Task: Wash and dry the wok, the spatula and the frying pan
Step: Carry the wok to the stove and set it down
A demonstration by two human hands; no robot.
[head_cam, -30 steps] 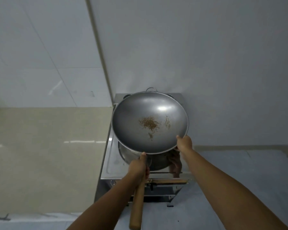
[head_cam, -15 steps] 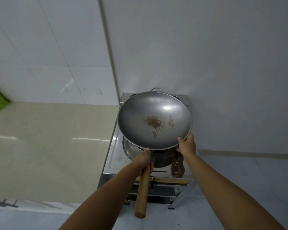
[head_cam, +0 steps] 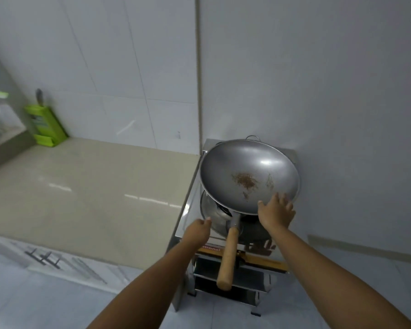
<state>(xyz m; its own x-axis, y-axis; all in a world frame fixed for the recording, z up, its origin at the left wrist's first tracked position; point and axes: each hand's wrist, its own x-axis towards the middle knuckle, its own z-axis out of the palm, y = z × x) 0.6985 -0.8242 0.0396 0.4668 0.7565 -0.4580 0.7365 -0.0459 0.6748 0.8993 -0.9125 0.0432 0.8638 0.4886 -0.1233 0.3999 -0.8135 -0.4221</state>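
As our left hand (head_cam: 197,230) releases the handle (head_cam: 228,255) beside its loose, empty fingers (head_cam: 205,222), our right hand (head_cam: 277,213) alone grips the soiled wok (head_cam: 249,176) rim.

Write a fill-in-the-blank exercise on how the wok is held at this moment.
1. The right grip, a bare hand, holds the wok by its ___.
2. The left grip hangs beside the wooden ___, apart from it.
3. The residue in the wok is ___.
Missing words: rim; handle; brown.
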